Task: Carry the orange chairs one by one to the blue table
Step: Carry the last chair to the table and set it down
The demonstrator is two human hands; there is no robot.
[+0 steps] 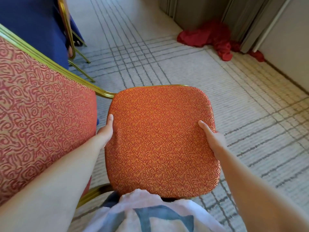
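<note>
Close to the body, chair point(160, 141): orange patterned seat in front of the person's shirt, gold frame showing at its far edge.
Left hand point(106, 131): grips the seat's left edge, thumb on top, fingers hidden beneath.
Right hand point(213, 139): grips the right edge the same way.
Second chair point(41, 114): just beside, on the left.
Carpet point(184, 64): pale, with grey lines.
Table point(33, 22): blue-draped, far left, beyond the second chair.
Cloth point(209, 36): red, crumpled by the far wall.
</note>
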